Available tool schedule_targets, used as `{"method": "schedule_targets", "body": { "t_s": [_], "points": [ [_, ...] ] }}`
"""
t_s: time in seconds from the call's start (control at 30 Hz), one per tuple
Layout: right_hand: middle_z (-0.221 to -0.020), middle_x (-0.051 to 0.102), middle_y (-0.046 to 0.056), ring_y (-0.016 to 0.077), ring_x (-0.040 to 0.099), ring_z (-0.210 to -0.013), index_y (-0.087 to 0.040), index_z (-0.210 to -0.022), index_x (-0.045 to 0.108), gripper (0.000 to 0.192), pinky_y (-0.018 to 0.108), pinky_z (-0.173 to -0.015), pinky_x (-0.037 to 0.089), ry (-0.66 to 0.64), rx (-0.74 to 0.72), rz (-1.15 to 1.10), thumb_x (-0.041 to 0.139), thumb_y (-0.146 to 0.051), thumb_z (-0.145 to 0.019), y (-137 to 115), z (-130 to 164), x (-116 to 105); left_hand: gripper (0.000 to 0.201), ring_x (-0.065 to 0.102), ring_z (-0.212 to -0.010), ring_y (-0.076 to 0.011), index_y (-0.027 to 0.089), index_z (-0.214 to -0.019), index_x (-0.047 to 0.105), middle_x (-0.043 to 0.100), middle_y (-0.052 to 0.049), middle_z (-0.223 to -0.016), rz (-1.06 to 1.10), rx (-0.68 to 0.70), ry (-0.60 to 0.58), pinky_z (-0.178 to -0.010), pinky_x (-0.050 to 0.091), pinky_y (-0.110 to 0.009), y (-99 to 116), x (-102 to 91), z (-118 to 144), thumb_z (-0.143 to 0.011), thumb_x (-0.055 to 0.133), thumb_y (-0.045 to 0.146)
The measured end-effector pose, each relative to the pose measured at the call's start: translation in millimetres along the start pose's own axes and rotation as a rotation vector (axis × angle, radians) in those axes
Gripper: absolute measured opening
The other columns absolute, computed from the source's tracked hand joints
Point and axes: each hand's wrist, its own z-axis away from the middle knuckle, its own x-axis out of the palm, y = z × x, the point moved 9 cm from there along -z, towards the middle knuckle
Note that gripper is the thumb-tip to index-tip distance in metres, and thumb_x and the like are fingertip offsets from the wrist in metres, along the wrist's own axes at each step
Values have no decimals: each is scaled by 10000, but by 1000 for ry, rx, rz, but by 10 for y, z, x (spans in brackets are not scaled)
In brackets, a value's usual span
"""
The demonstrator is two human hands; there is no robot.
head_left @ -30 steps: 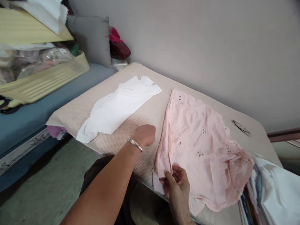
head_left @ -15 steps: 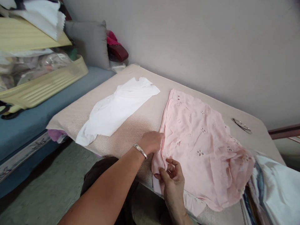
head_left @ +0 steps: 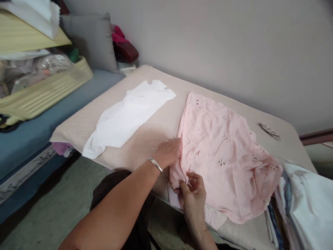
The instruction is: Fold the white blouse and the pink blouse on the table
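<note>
While the pink eyelet fabric [head_left: 223,152] lies spread over the right half of the padded worktop [head_left: 145,139], both hands work its near left corner, where the cloth overhangs the front edge. The left hand [head_left: 168,152], a metal bangle [head_left: 155,164] at its wrist, rests curled on the fabric's left border; its fingers look closed against the edge, probably pinning it so the thin cloth does not slide. Just nearer the front edge, the right hand [head_left: 194,194] pinches the corner's hem between thumb and fingertips, lifting a small fold clear of the worktop, seemingly to align or turn that edge. Wrinkles bunch toward the fabric's right side, beside a stack of folded cloth [head_left: 304,205] at the worktop's right end.

Well apart, toward the left edge, a white cut piece [head_left: 130,118] lies flat. A pair of glasses [head_left: 270,131] sits near the far right corner by the wall. Beyond the left edge, a grey cushion [head_left: 91,41] and a yellow case [head_left: 44,90] stuffed with bagged items rest on a blue couch [head_left: 28,139].
</note>
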Motion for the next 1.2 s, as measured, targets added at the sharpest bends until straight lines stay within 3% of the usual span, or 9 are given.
{"method": "schedule_targets", "body": {
  "t_s": [0.23, 0.47, 0.6, 0.73, 0.87, 0.93, 1.0, 1.07, 1.2],
  "points": [
    [-871, 644, 1, 137, 614, -615, -212, -1181, 533, 495, 280, -570, 516, 8, -11, 7, 733, -479, -815, -193, 63, 38, 248, 667, -992, -260, 185, -1179, 445, 621, -123, -1122, -33, -4, 35, -822, 524, -360, -15, 18, -2, -943, 509, 230],
    [-780, 663, -21, 194, 656, -704, -207, -1360, 439, 707, 335, -678, 546, -104, -193, 301, 778, -467, -797, -314, 198, 277, 296, 671, -946, -265, 173, -1155, 457, 625, -117, -1088, -49, -2, 31, -790, 526, -370, -35, 12, -13, -882, 564, 208],
    [-897, 684, 14, 201, 677, -784, -213, -1449, 381, 732, 336, -708, 560, -142, -308, 498, 726, -412, -835, -248, 279, 398, 319, 672, -959, -267, 172, -1158, 460, 632, -116, -1083, -54, -5, 20, -801, 523, -371, -46, -6, -11, -865, 582, 200],
    [-990, 707, 62, 217, 697, -839, -196, -1457, 385, 611, 361, -752, 562, -160, -413, 641, 605, -338, -905, -199, 393, 489, 272, 668, -960, -256, 170, -1151, 480, 634, -122, -1085, -56, -8, 25, -806, 519, -358, -50, -9, -15, -888, 547, 191],
    [-897, 708, 43, 200, 678, -761, -193, -1323, 465, 413, 331, -715, 541, -254, -454, 605, 537, -318, -936, -340, 399, 498, 201, 668, -935, -248, 169, -1138, 507, 632, -136, -1089, -52, -21, 8, -806, 518, -365, -54, 24, -12, -944, 463, 193],
    [-809, 693, 20, 188, 646, -666, -202, -1222, 504, 351, 304, -639, 513, -201, -416, 577, 554, -397, -934, -493, 177, 345, 203, 669, -939, -257, 166, -1141, 516, 630, -139, -1085, -57, -20, 19, -807, 519, -376, -47, 14, 3, -961, 426, 185],
    [-761, 680, 16, 193, 629, -631, -205, -1134, 530, 373, 304, -616, 491, -41, -394, 626, 579, -495, -905, -694, -206, 90, 204, 669, -946, -264, 164, -1133, 523, 630, -139, -1082, -59, -10, 28, -805, 519, -379, -29, -6, 21, -956, 422, 165],
    [-802, 703, 52, 233, 665, -717, -198, -1102, 534, 449, 340, -679, 496, 136, -379, 755, 612, -561, -849, -876, -673, -159, 213, 669, -947, -264, 162, -1133, 521, 634, -134, -1071, -51, 3, 26, -798, 518, -374, -7, -34, 33, -931, 456, 145],
    [-809, 722, 75, 272, 697, -782, -203, -1072, 525, 496, 380, -711, 526, 247, -216, 746, 658, -572, -769, -915, -1571, -432, 198, 673, -922, -262, 169, -1094, 544, 666, -121, -1008, -3, 15, -4, -772, 508, -361, 8, -124, 24, -906, 481, 155]
  ]
}}
